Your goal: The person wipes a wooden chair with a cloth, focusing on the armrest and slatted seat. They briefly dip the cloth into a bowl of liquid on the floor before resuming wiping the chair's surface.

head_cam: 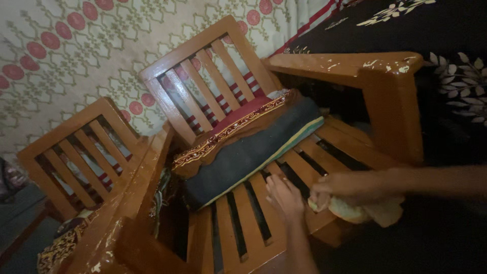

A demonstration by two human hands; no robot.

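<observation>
My right hand [342,186] is closed on a crumpled pale yellow cloth [362,210] and presses it against the front of the slatted seat [309,165] of a wooden chair. My left hand [284,195] rests flat on the seat slats just left of the cloth, fingers together. A folded stack of dark blue and maroon cloth with a gold patterned border [246,139] lies across the back of the seat, beyond both hands.
The chair's armrests [345,66] flank the seat. A second wooden chair [81,147] stands to the left. A patterned fabric with red dots [76,50] hangs behind. A dark floral cloth [446,50] covers the right side.
</observation>
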